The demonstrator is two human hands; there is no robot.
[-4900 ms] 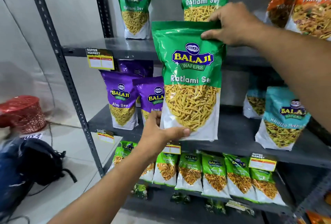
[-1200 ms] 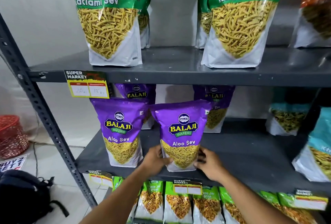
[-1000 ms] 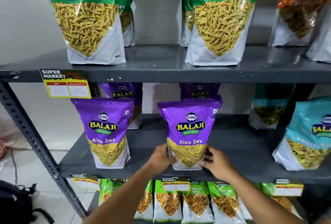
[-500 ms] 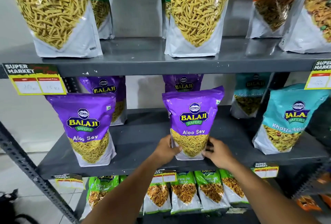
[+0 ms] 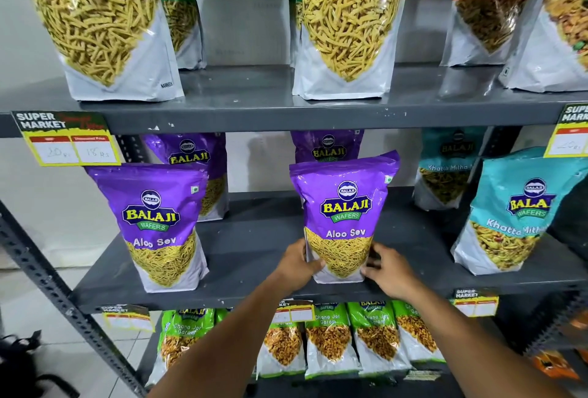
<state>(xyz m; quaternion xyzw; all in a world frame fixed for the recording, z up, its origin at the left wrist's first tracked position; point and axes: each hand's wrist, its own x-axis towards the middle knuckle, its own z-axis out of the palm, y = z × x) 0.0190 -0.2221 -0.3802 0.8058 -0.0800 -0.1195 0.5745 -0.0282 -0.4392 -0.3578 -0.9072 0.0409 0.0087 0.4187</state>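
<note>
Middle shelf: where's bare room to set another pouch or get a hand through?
Middle shelf: bare strip between the left Aloo Sev pouch and the held Aloo Sev pouch, another between it and the front Khatta Mitha pouch. Crowded: the Chana Jor Garam packs below stand edge to edge.

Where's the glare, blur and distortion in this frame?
Head view: glare streaks on the glossy Ratlami Sev bags and sheen on the top shelf; the wide angle tilts the shelf upright at left; the Aloo Sev pack, held by left hand and right hand, is sharp and readable; the Chana Jor Garam packs below look soft.
</note>
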